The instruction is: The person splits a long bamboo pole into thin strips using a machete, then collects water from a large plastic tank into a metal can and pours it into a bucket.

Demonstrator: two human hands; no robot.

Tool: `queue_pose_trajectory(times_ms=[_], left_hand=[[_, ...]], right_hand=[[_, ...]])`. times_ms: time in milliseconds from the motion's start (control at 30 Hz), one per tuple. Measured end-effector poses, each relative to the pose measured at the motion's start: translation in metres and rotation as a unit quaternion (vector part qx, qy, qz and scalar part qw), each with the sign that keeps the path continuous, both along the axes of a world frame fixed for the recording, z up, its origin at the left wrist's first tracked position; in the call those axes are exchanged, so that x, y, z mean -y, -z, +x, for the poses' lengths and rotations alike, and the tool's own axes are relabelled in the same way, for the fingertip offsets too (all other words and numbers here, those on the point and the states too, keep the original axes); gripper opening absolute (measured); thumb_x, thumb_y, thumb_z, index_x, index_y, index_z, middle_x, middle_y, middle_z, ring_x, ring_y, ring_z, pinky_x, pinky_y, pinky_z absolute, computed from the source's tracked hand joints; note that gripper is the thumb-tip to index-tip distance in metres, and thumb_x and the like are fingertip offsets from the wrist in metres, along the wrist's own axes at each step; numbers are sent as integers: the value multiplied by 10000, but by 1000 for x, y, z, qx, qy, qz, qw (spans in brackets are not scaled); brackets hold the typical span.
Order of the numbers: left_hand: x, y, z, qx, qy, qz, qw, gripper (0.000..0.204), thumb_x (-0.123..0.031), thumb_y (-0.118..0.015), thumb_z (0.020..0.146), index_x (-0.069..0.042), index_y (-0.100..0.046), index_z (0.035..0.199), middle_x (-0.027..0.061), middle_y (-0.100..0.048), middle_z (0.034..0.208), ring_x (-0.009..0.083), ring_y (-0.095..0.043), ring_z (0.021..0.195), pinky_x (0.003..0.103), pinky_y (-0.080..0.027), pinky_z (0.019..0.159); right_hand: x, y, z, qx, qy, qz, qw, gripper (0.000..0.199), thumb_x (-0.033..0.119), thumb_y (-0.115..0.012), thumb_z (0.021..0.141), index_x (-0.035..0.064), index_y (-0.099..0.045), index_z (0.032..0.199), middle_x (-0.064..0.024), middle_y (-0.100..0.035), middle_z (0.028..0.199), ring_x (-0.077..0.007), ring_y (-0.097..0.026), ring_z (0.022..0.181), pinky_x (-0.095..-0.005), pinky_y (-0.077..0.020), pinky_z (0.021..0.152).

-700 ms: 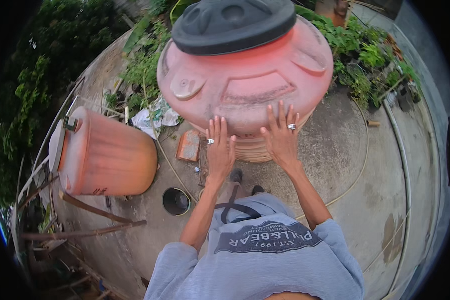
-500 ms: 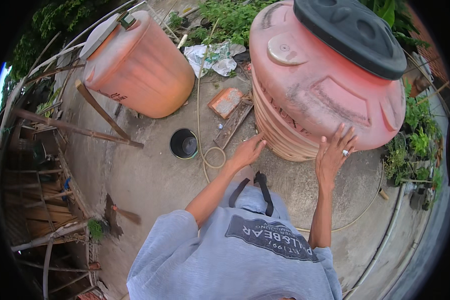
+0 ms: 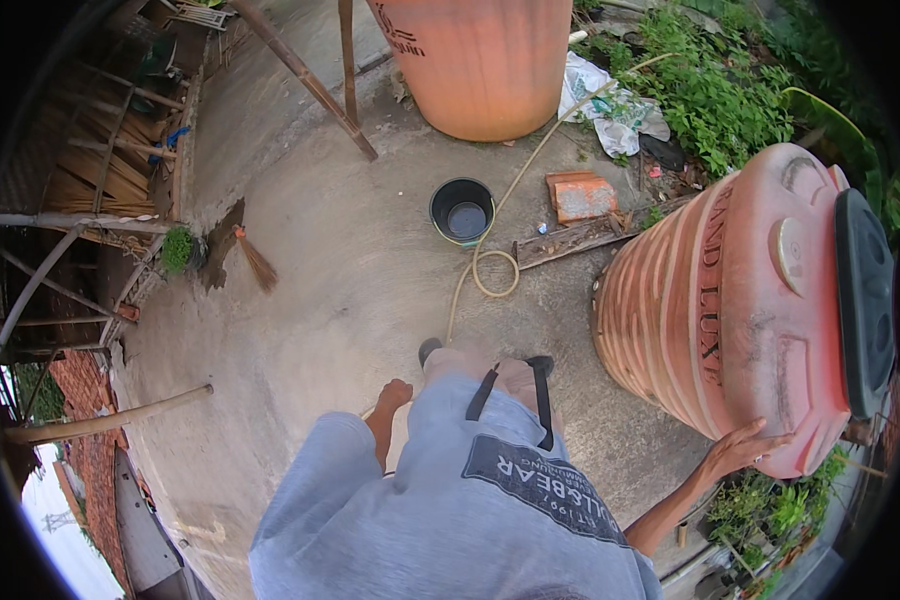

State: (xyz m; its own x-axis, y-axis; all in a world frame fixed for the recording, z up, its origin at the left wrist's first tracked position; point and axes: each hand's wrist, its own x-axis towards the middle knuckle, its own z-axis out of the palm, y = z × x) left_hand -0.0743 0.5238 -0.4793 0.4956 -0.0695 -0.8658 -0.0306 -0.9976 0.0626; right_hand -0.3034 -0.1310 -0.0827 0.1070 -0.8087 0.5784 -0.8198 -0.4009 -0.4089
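Note:
My right hand (image 3: pixel 740 447), with a ring on it, rests against the rounded shoulder of a large faded orange water tank (image 3: pixel 745 300); its fingers are stretched out. The tank has a ribbed lower body and a black round lid (image 3: pixel 867 305). Beside my left hip hangs my left hand (image 3: pixel 397 391), its fingers curled in, with nothing visible in it. A black bucket (image 3: pixel 463 212) stands on the concrete ahead of my feet. Next to it a thin yellowish hose (image 3: pixel 497 274) lies in a loop and runs away toward the plants.
A second orange tank (image 3: pixel 485 70) stands far ahead. Near it lie a white sack (image 3: pixel 600 95), an orange roof tile (image 3: pixel 582 196) and a wooden plank (image 3: pixel 570 246). To the left are a short broom (image 3: pixel 256 260), leaning poles (image 3: pixel 305 75) and a wooden structure. Green plants (image 3: pixel 715 85) grow at far right.
My view has swung left, so the ribbed tank sits farther right. My left hand has drawn back from near the tank to my hip, its fingers curling. My right hand still touches the tank.

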Motion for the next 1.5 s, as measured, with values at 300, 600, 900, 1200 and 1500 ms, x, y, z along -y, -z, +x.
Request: queue_pose_trajectory(times_ms=[300, 600, 900, 1200, 1500], left_hand=[[-62, -38, -12, 4, -219, -95, 971, 527, -408, -496, 963, 21, -672, 1213, 304, -618, 1297, 428, -594, 1245, 491, -467, 1063], [-182, -65, 80, 145, -404, -210, 878, 691, -550, -310, 1049, 3, -696, 1198, 267, -670, 1228, 398, -611, 1218, 476, -460, 1050], [-189, -286, 156, 226, -391, -475, 756, 669, -538, -326, 1086, 8, -591, 1366, 219, -661, 1299, 342, -613, 1246, 408, -454, 1061], [-217, -290, 176, 516, -152, -311, 784, 477, -401, -455, 1060, -169, -516, 1473, 180, -485, 1508, 381, -416, 1425, 578, -222, 1201], [-425, -130, 190, 200, -452, -64, 867, 640, -531, -491, 980, 16, -622, 1285, 264, -628, 1314, 427, -580, 1250, 518, -450, 1050]], right_hand=[[62, 54, 14, -315, 95, -318, 889, 703, 557, -335, 1067, 44, -369, 1547, -400, -395, 1482, -552, -481, 1306, -565, -436, 1071], [-167, 214, 246, 34, -264, 285, 921, 521, 364, -538, 1038, -91, -606, 1283, -238, -717, 1101, -367, -720, 939, -413, -554, 808], [-647, 254, 463, -331, -773, 361, 404, 313, 215, -652, 939, 13, -693, 1175, -161, -725, 964, -285, -730, 876, -383, -566, 808], [-805, 294, 527, -319, -791, 411, 323, 475, 452, -563, 1007, 16, -668, 1165, -133, -693, 1082, -248, -686, 932, -370, -557, 797], [-903, 73, 589, -204, -820, 480, 236, 481, 425, -487, 1071, -2, -633, 1237, -164, -685, 1085, -293, -671, 1037, -400, -527, 899]])
